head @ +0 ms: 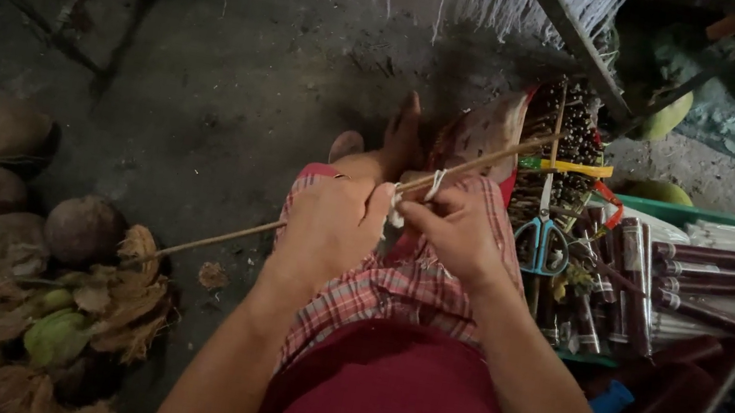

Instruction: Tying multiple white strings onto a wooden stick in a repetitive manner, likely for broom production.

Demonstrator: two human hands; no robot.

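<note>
A long thin wooden stick (217, 240) runs slantwise from lower left to upper right across my lap. My left hand (332, 230) grips it near the middle, over my plaid-covered knee. My right hand (456, 230) pinches the stick just to the right, with a strip of white string or cloth (434, 185) wound around it between my fingers. Both hands sit close together, almost touching. The stick's far end reaches over a bundle of dark sticks (573, 130).
Blue-handled scissors (541, 242) lie right of my hand, beside a green crate (724, 223) of dark wrapped rolls (715, 288). Coconuts (82, 230) and husk pieces (121, 296) are piled at the left. My bare foot (402, 134) rests on the dirt floor.
</note>
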